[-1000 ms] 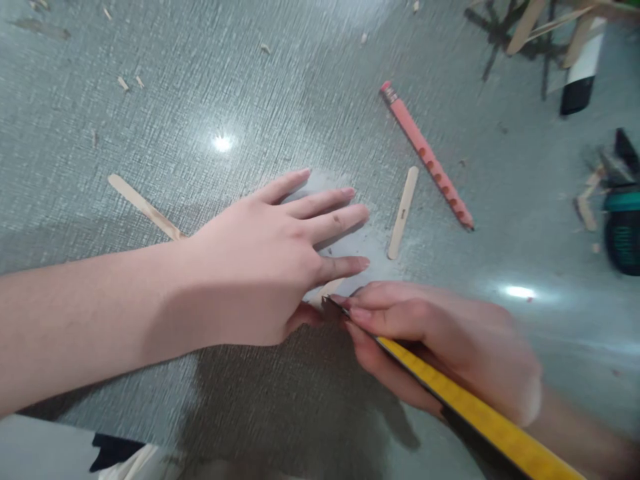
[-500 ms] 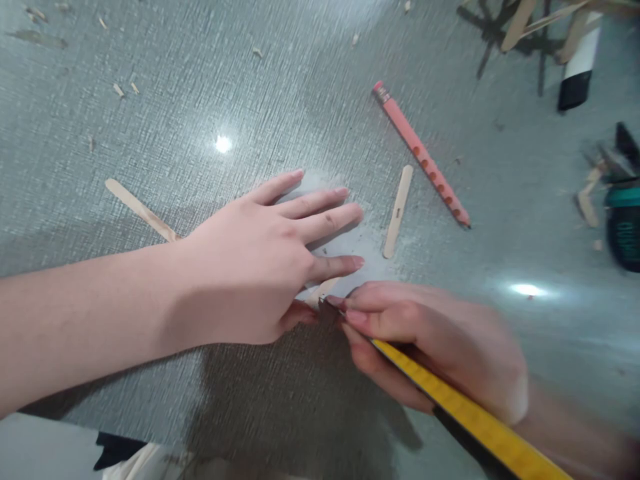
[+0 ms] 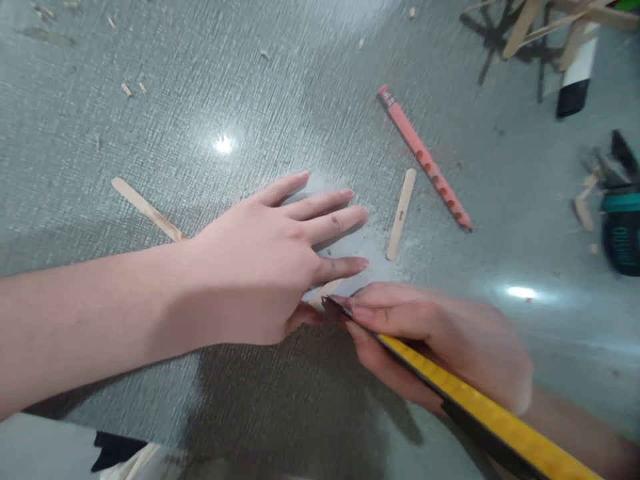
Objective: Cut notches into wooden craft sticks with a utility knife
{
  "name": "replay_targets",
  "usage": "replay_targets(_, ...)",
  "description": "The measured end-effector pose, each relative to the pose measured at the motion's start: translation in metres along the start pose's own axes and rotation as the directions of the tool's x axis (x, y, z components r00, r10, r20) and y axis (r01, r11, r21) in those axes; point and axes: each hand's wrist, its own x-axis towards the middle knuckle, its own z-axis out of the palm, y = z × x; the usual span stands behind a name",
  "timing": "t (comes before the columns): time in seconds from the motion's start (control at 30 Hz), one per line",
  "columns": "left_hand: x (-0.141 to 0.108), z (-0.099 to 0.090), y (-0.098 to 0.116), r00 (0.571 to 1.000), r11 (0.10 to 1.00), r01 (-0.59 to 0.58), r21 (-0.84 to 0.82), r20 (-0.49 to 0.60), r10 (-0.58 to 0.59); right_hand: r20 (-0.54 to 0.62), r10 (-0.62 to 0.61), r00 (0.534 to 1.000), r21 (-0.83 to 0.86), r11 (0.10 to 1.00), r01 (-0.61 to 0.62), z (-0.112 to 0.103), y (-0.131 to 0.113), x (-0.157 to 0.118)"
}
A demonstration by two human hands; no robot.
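My left hand [image 3: 280, 253] lies palm down with its fingers spread. Between its thumb and index finger shows a short length of wooden craft stick [image 3: 327, 291]; the rest is hidden under the hand. Gripped in my right hand [image 3: 440, 340] is a yellow and black utility knife [image 3: 465, 400], its blade tip at that stick, close to the left thumb. Whether the tip touches the wood I cannot tell. Another craft stick [image 3: 147, 210] pokes out from behind my left wrist. A shorter piece of craft stick [image 3: 401, 217], with a small dark slot, lies beyond my fingers.
A pink pencil [image 3: 425, 157] lies on the grey textured table [image 3: 300, 120]. At the right edge are pliers [image 3: 623, 227] with dark and teal handles. A stick frame [image 3: 540, 33] and a white-and-black object [image 3: 577, 77] sit top right. Wood chips [image 3: 127, 89] are scattered about.
The whole view has shifted slightly, so things sit a little further right. The knife blade shows more clearly beside the stick. Both hands keep nearly the same pose.
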Motion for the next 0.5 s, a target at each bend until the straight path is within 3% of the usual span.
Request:
replay_targets(0.1, 0.001, 0.000, 0.000, 1.000, 1.000, -0.003, 0.001, -0.003, 0.003, 0.025, -0.066, 0.997, -0.065, 0.996, 0.068, -0.004, -0.004, 0.004)
replay_targets(0.17, 0.001, 0.000, 0.000, 1.000, 1.000, -0.003, 0.007, -0.003, 0.003, 0.085, -0.050, 0.995, -0.076, 0.995, 0.056, -0.007, -0.008, 0.008)
replay_targets(0.5, 0.000, -0.001, 0.000, 1.000, 1.000, -0.001, 0.004, -0.002, 0.001, 0.097, -0.036, 0.995, -0.051, 0.998, 0.041, -0.010, -0.008, 0.008)
